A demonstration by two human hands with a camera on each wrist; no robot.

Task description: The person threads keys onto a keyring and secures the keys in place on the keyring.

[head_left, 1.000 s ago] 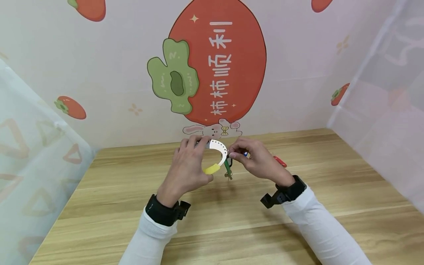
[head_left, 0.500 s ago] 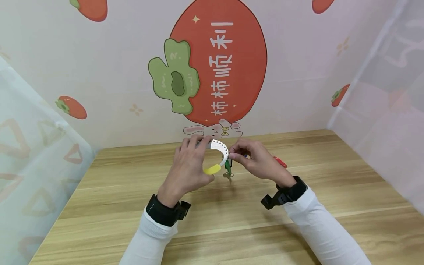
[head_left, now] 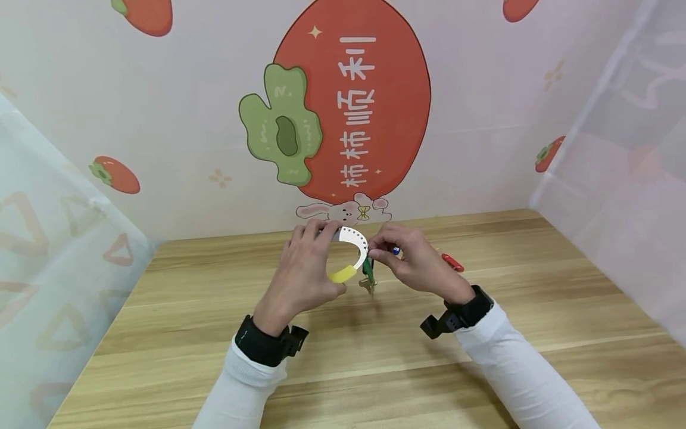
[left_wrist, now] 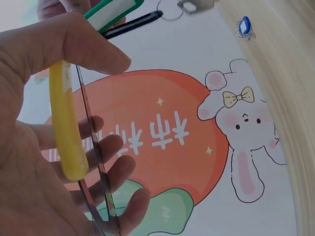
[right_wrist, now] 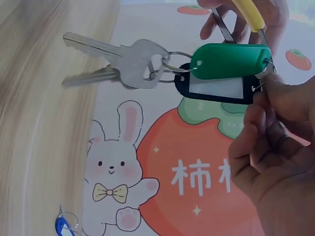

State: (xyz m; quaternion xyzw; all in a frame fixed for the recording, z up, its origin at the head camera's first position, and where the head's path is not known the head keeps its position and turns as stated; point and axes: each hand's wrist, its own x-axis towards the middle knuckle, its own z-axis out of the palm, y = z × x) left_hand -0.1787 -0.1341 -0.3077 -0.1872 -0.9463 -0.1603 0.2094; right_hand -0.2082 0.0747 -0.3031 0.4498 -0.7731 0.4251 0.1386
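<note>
Pale walls [head_left: 187, 89] printed with red persimmons and a rabbit stand behind a wood-grain worktop [head_left: 343, 369]. Above it, a person's two hands work close together. Curled around a rounded holder, a white strip dotted with holes [head_left: 362, 245] and a yellow sleeve [head_left: 343, 274], the left hand [head_left: 305, 271] keeps its thumb by the sleeve. Beside the strip, the right hand [head_left: 412, 259] pinches the small wire loops at the ends of a green tag [right_wrist: 231, 61] and a dark tag [right_wrist: 216, 87]; keys [right_wrist: 135, 64] dangle from them.

A blue tag [head_left: 396, 250] and a red item [head_left: 452, 262] lie beyond. The step seems to be hooking or unhooking the tags — whether a loop passes through a hole, I cannot tell. The next move calls for a steady holder and a fine fingertip turn.
</note>
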